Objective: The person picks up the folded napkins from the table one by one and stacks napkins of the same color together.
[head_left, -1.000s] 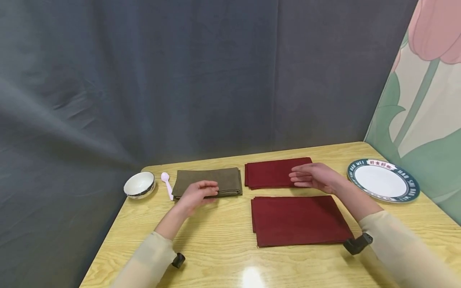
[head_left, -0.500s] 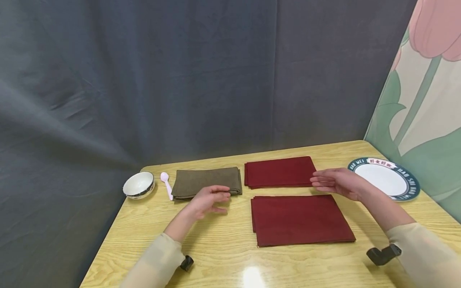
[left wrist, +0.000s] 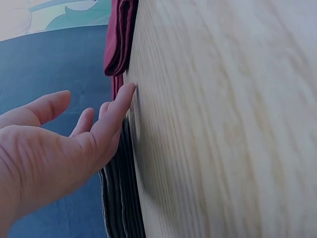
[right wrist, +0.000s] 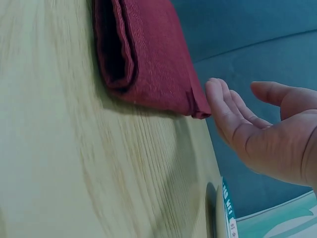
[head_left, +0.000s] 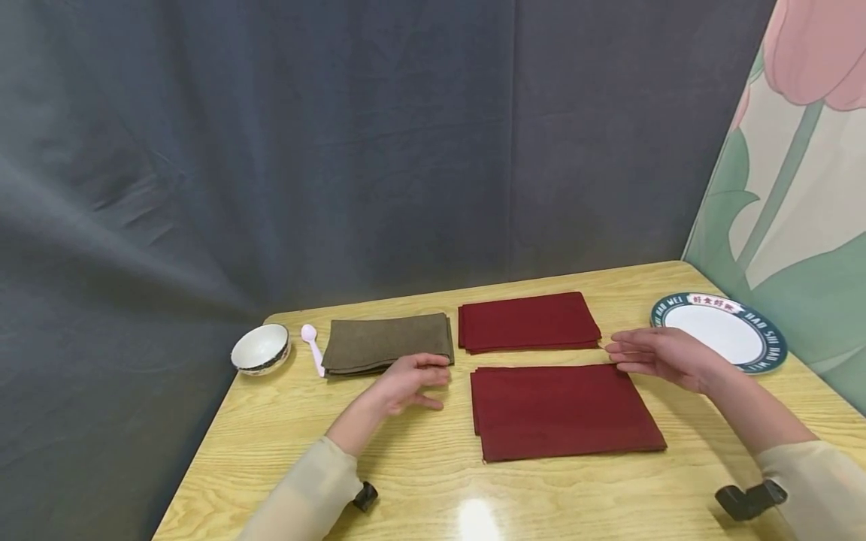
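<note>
Both hands are drawn back from the far cloths toward the near red cloth (head_left: 564, 412) — the left hand (head_left: 409, 382), empty with fingers relaxed, is now off the olive cloth (head_left: 389, 343), a fingertip grazing the table (head_left: 271, 451). The right hand (head_left: 666, 357), empty and loosely spread, is off the far red cloth (head_left: 528, 321) and hovers at the near cloth's back right corner — seemingly the next cloth to be handled.
</note>
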`<state>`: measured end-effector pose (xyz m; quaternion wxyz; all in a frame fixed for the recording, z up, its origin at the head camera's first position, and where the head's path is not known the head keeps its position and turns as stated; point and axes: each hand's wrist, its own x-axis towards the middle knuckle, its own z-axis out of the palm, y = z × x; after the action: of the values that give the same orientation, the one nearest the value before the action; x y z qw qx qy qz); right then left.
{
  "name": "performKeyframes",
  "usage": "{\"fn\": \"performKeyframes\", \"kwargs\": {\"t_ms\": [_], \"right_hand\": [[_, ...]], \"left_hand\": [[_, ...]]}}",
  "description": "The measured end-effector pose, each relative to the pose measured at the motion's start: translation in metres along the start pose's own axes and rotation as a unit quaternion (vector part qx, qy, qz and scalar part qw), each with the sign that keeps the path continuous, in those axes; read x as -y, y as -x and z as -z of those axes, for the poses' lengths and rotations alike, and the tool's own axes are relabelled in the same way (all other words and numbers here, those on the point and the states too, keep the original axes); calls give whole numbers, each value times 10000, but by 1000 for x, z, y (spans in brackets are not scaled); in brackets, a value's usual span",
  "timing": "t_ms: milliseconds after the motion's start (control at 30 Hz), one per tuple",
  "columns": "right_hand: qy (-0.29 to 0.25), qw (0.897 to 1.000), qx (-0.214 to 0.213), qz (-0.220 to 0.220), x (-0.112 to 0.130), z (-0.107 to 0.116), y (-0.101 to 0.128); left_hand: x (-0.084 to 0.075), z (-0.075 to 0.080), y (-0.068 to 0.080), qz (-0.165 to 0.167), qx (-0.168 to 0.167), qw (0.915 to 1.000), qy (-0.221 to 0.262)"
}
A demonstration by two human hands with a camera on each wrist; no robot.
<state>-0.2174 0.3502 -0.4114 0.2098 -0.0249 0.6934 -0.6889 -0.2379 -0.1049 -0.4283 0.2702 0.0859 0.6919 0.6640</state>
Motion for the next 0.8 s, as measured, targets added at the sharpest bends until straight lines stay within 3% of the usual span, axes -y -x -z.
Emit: {"fn": "performKeyframes", "kwargs": {"t_ms": [433, 667, 800], "right_hand": [[215, 9992, -136, -323, -8, -4, 7], [969, 9935, -480, -365, -8, 5, 17], [735, 9947, -316, -639, -11, 8, 21]], "left_hand": [[6, -12, -9, 148, 132, 9996, 215], [4, -21, -14, 165, 184, 9994, 245], [5, -27, -18, 196, 109, 9993, 306]]}}
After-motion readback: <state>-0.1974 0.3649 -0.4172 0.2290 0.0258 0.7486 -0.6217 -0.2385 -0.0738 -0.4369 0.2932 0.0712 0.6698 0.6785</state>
